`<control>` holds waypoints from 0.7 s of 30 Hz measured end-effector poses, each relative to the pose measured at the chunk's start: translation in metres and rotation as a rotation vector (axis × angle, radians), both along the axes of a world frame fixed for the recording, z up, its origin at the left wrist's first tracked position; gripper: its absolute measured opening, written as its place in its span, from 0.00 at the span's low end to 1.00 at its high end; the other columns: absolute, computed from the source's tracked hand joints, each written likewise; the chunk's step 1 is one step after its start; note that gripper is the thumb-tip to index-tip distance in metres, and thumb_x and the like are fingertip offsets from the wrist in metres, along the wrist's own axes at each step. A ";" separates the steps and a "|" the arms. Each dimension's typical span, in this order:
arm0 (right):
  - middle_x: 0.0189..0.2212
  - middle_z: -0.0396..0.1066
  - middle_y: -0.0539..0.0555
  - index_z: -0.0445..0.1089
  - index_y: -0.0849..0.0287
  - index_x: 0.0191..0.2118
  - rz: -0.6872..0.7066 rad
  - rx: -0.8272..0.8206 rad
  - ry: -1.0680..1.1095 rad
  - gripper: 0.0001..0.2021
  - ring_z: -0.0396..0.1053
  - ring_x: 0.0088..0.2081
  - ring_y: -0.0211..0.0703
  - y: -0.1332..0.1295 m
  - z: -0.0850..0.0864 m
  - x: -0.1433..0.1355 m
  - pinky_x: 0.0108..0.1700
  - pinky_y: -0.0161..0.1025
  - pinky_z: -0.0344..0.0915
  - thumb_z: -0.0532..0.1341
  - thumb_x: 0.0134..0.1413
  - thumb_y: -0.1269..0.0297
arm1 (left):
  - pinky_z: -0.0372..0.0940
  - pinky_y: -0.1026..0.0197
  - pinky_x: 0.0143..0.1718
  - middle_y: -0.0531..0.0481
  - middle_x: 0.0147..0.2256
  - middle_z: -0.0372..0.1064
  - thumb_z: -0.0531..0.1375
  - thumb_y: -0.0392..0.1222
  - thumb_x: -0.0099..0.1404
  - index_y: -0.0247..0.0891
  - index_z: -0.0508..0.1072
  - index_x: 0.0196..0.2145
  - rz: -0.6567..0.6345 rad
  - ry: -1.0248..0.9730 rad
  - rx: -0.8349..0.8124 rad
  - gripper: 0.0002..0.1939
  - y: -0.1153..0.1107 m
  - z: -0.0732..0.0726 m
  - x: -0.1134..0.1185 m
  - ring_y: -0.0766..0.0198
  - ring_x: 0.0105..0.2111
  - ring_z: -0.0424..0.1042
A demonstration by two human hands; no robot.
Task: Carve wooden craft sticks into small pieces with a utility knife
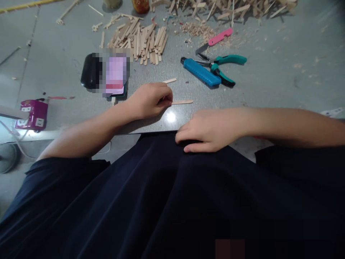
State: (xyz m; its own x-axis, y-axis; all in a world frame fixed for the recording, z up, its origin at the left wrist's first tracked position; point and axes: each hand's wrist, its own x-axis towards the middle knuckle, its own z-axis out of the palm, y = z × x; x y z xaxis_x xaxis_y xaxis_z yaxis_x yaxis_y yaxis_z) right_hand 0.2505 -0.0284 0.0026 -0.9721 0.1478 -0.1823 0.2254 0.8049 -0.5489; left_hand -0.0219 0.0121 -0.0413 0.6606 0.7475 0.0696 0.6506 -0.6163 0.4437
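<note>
While the left hand curls, thumb and fingertips close together, at one end of a flat, pale wooden stick on the grey tabletop, I cannot tell whether its grip pinches it. The right hand, fingers loosely apart at the near edge, shows nothing held. Some thin, knobbly wooden pieces appear already worked; the pile of flat, round-ended sticks looks unused. One reddish-amber rounded jar and one pale jar are cropped, contents unclear.
</note>
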 end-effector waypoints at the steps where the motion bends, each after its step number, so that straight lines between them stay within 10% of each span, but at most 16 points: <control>1: 0.28 0.76 0.51 0.80 0.52 0.41 -0.011 0.061 -0.031 0.11 0.71 0.30 0.49 -0.001 -0.002 -0.001 0.37 0.46 0.59 0.67 0.80 0.55 | 0.72 0.50 0.50 0.44 0.42 0.82 0.63 0.39 0.72 0.45 0.84 0.42 0.000 0.003 0.002 0.08 0.000 0.000 0.000 0.50 0.45 0.80; 11: 0.47 0.82 0.63 0.79 0.46 0.45 -0.787 0.538 0.124 0.13 0.73 0.47 0.69 0.089 -0.010 0.023 0.45 0.58 0.60 0.61 0.78 0.47 | 0.75 0.48 0.52 0.44 0.41 0.83 0.64 0.38 0.72 0.43 0.85 0.41 -0.069 -0.049 -0.025 0.08 0.001 0.001 -0.001 0.50 0.43 0.82; 21: 0.52 0.83 0.63 0.82 0.46 0.52 -0.907 0.575 -0.007 0.11 0.73 0.48 0.67 0.106 -0.027 0.015 0.46 0.60 0.67 0.68 0.75 0.48 | 0.77 0.47 0.54 0.41 0.45 0.86 0.63 0.34 0.74 0.41 0.88 0.45 -0.205 -0.073 0.019 0.12 0.005 -0.006 -0.006 0.49 0.48 0.84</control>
